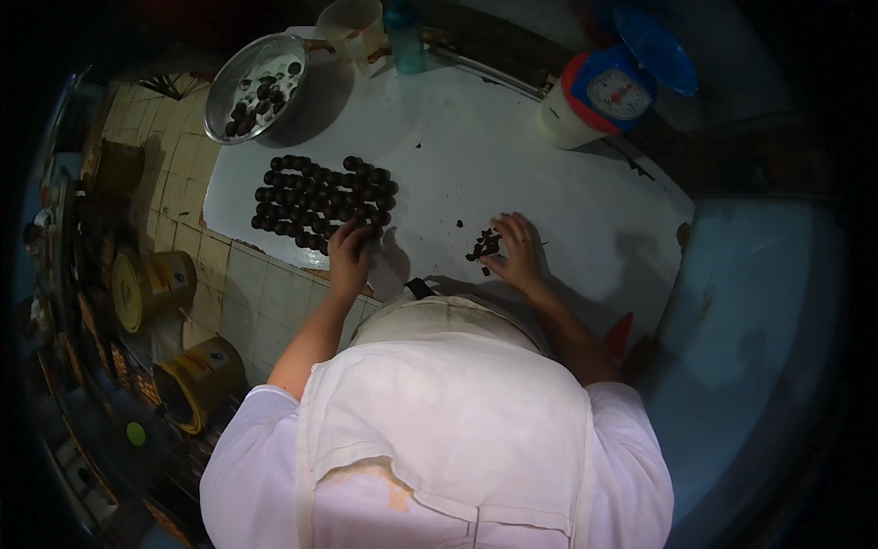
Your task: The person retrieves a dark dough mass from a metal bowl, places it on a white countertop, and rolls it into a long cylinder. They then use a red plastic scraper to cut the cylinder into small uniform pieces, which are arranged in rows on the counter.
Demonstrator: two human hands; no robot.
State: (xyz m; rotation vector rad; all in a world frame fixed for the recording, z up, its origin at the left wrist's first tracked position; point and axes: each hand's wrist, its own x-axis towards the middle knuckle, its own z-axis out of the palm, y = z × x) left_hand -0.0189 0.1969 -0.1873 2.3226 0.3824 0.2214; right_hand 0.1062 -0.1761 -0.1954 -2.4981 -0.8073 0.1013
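Observation:
Dark brown balls (pixel 315 197) lie packed in uneven rows on the left part of the white table. At their near edge is my left hand (pixel 349 256), its fingers bent down and closed around a ball at the edge of the group. Farther right, a small heap of dark brown pieces (pixel 485 245) lies loose on the tabletop. My right hand (pixel 518 252) rests against the heap's right side, thumb and fingers apart in a curve, with no piece visibly gripped.
A metal bowl (pixel 219 114) with white powder and dark balls stands at the far left. Behind are a clear plastic jug (pixel 352 27) and a teal bottle (pixel 404 41). A blue-and-red dial scale (pixel 617 96) sits at far right. Yellow buckets (pixel 197 384) stand on the left floor.

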